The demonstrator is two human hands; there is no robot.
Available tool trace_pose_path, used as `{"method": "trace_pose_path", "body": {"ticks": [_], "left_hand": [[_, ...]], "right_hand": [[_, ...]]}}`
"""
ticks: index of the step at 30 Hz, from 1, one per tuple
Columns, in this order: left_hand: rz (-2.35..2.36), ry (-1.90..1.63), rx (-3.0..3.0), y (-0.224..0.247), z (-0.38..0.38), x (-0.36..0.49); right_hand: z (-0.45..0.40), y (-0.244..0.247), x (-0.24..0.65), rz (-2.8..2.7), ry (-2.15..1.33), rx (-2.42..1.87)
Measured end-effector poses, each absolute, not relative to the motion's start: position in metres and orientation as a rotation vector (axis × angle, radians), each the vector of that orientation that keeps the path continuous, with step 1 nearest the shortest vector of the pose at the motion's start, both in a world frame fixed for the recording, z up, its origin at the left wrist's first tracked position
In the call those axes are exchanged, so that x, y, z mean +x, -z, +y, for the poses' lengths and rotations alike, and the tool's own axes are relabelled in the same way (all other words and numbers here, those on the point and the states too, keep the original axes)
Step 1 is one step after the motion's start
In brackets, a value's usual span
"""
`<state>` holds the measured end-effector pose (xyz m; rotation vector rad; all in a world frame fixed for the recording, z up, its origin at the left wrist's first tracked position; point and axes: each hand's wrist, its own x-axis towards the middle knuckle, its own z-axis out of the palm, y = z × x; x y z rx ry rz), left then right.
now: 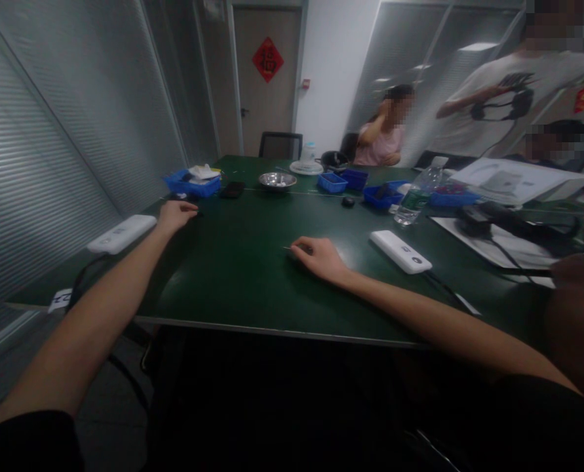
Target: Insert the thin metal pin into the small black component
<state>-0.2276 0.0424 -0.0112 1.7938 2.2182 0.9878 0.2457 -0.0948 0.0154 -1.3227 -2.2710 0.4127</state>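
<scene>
My left hand (174, 215) is over the far left of the green table (233, 262), its fingers pinched together. A small dark piece (200, 214) shows at those fingertips, too small to name. Nearer the middle, my right hand (318, 257) rests low over the tabletop with closed fingers. From them a thin, shiny metal tip (286, 248) sticks out to the left; the rest of that tool is hidden in the hand. A blue basket (193, 187) with white and dark items in it stands just beyond my left hand.
White power banks with cables lie left (124, 234) and right (400, 252). Farther back are a metal bowl (277, 181), a black phone (233, 190), blue trays (331, 183) and a water bottle (419, 193). Other people are across and right; a blurred hand (579, 262) enters at the right edge.
</scene>
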Motion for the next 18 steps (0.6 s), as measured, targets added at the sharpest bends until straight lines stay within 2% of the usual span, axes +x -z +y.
{"method": "trace_pose_path", "body": {"ticks": [13,18], "left_hand": [[2.262,-0.879,1.755,0.005,0.035,-0.223],[1.955,-0.805,1.973,0.000,0.024,-0.191]], "right_hand": [[-0.093,-0.012,0.247,-2.278,-0.411,-1.292],[-0.092,-0.011,0.246,-2.273,-0.407,-1.267]]}}
